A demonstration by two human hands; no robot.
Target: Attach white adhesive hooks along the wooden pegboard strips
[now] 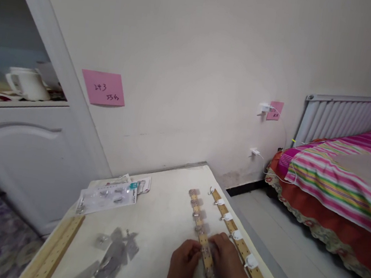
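Note:
A narrow wooden strip (pixel 204 240) with holes runs lengthwise on the white table, with several clear adhesive hooks (pixel 198 223) along it. My left hand (pixel 184 262) is at the strip's left edge, its thumb and fingers pinched together. What lies in the pinch is too small to make out. From the other side, my right hand (pixel 225 252) has its curled fingers against the strip's right edge, fingertips partly hidden. Further right lies a second wooden strip (pixel 242 248) bearing several white hooks (pixel 251 261). A loose pile of clear adhesive hooks (pixel 115 254) rests to the left of my hands.
Plastic hook packages (pixel 109 199) lie at the table's back left. More wooden strips (pixel 58 250) line the left edge. A pink note (pixel 103 88) is stuck on the wall. On the right stand a bed (pixel 345 173) and a radiator (pixel 345 117); a white jug (pixel 28 83) sits on a shelf.

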